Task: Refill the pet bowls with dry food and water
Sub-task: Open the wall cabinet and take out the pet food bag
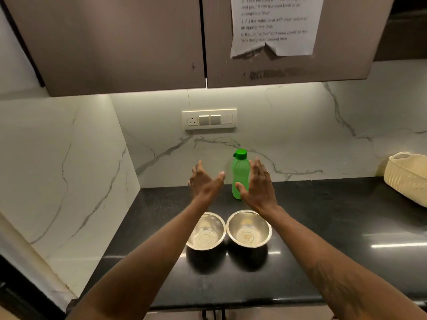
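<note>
Two empty steel bowls stand side by side on the black counter: the left bowl is partly hidden by my left forearm, the right bowl shows fully. Behind them a green bottle with a green cap stands upright near the wall. My left hand is raised above the bowls, palm turned inward, fingers apart, holding nothing. My right hand is spread open beside the bottle's right side, covering part of it, not closed around it.
A cream woven basket sits at the counter's far right. Brown wall cabinets hang overhead, with a printed paper sheet taped on the right door. A switch panel is on the marble backsplash. A marble side wall bounds the counter's left.
</note>
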Demonstrator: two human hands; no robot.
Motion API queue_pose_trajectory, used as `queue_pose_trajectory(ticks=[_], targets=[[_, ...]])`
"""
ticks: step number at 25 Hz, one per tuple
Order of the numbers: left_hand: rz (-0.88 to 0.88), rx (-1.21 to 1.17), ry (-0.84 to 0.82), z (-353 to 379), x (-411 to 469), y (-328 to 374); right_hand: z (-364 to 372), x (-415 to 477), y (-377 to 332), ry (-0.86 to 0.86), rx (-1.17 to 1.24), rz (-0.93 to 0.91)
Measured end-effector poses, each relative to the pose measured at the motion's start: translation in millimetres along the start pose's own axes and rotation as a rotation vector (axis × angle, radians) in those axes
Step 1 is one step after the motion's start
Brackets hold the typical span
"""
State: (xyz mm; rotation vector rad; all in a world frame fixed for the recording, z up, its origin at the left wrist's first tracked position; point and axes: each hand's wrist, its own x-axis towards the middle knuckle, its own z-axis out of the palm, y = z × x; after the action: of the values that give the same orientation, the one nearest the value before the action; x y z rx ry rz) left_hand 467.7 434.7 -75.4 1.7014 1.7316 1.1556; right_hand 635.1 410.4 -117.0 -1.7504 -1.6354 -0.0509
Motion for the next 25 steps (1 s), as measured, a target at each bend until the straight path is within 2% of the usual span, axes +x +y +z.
queue_pose_trajectory(ticks=[6,12,14,19,25], targets=[[0.042,-0.259,0.088,-50,28,105,-57,53,-59,0.198,0.006,-0.243],[-0.103,-0.554,0.038,-89,49,178,-107,103,-104,0.305,-0.080,-0.351],[-0.155,-0.663,0.014,-95,55,191,-118,117,-113,0.323,-0.110,-0.350],[-0.317,-1.125,-0.140,-101,78,208,-135,144,-122,0.355,-0.218,-0.354],[-0.357,-1.359,-0.245,-91,96,208,-135,156,-119,0.362,-0.211,-0.343]])
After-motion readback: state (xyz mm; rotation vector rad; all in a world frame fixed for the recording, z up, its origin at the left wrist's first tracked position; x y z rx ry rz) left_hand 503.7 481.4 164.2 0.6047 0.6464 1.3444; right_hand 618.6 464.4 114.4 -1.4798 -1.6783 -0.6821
